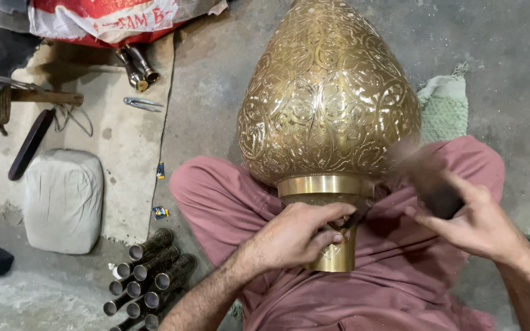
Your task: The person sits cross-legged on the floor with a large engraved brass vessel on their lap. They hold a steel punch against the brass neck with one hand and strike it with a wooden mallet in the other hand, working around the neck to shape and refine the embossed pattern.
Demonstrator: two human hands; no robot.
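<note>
A large engraved brass vessel (329, 98) lies across my lap, its bulb pointing away and its narrow plain neck (334, 245) toward me. My left hand (295, 236) is closed around a thin dark tool held against the neck just under the collar. My right hand (470, 224) grips a dark block-shaped object (427, 178), blurred by motion, beside the vessel's lower right side. My legs in dusty pink cloth (216, 202) support the piece.
Several dark brass tubes (148, 276) lie stacked at lower left. A grey cloth-wrapped cushion (62, 199), a dark flat bar (30, 144), metal pliers (142, 104), a wooden handle (47, 97) and a green woven sack (444, 107) lie on the concrete floor.
</note>
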